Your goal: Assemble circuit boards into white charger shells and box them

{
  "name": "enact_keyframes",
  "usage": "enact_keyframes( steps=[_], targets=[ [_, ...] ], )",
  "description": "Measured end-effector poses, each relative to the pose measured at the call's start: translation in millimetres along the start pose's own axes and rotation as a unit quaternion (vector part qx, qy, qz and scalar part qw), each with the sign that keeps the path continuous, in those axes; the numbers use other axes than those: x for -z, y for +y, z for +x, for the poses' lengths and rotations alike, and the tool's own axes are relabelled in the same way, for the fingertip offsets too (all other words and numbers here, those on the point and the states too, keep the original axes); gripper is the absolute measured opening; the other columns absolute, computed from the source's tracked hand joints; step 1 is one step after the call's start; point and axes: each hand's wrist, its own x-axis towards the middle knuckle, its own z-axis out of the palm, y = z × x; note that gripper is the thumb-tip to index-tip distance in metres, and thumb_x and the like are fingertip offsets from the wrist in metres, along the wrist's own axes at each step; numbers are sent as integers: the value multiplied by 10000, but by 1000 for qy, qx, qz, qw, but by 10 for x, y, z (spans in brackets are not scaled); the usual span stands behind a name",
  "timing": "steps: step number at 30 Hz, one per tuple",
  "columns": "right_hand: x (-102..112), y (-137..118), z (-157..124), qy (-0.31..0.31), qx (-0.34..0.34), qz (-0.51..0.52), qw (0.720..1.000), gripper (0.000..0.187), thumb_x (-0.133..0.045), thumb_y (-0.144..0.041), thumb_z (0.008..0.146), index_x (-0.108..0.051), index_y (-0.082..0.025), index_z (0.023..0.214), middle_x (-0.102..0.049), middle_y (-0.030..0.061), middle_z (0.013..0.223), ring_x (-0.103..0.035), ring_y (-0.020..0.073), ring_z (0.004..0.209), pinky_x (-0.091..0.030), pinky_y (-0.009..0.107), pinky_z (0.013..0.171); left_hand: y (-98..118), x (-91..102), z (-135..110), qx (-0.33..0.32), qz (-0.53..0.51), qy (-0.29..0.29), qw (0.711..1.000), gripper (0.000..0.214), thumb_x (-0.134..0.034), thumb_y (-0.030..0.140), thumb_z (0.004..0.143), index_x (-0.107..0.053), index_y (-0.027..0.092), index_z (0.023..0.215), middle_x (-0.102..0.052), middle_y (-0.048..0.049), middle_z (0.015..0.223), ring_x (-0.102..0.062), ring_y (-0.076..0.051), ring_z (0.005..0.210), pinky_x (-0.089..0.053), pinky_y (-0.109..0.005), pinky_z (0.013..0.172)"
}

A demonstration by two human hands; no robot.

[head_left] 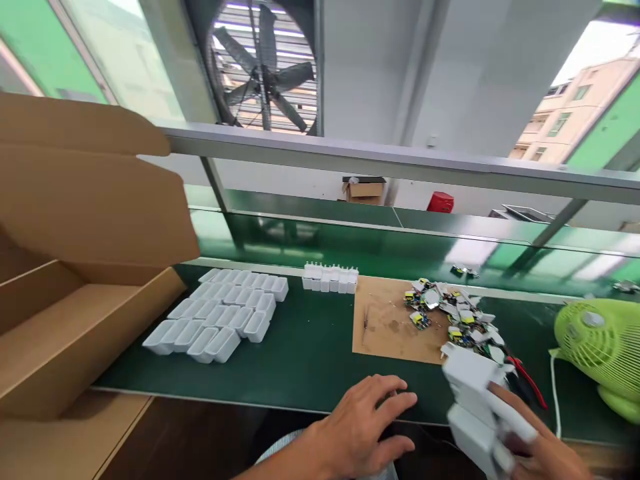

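My right hand, at the lower right, grips a few white plastic cases with its fingers curled round them; they are smeared by motion, so their exact number is unclear. My left hand hovers by the front edge of the green table, fingers apart and nothing in them. To the left, rows of white open-topped plastic cases lie close together. A short row of white cases with small prongs stands near the back. Small circuit boards are piled on a brown cardboard sheet.
A large open cardboard box takes up the left side. Red-handled pliers lie beside the boards, and a green desk fan is at the far right. A thin pointed tool rests on the cardboard. Behind runs a metal rail.
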Motion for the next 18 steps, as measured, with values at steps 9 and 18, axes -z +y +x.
enact_keyframes(
  steps=[9,18],
  targets=[
    [-1195,-2056,2429,-261,284,26,922,581,-448,86,680,-622,-158,1177,-643,122,1296,-640,253,1175,-534,352,980,-688,562,-938,290,158,155,931,439,-591,291,998,-525,247,1429,-672,-138,1304,-714,-280,1167,-650,-423,945],
    [-1507,-2272,2782,-318,325,-8,890,473,-495,62,690,-636,-208,1053,-567,88,1502,-662,288,1191,-592,352,856,-1034,1124,-1082,298,185,148,925,219,-540,298,1039,-633,230,1225,-722,-98,1157,-740,-228,1020,-653,-340,848]
  ],
)
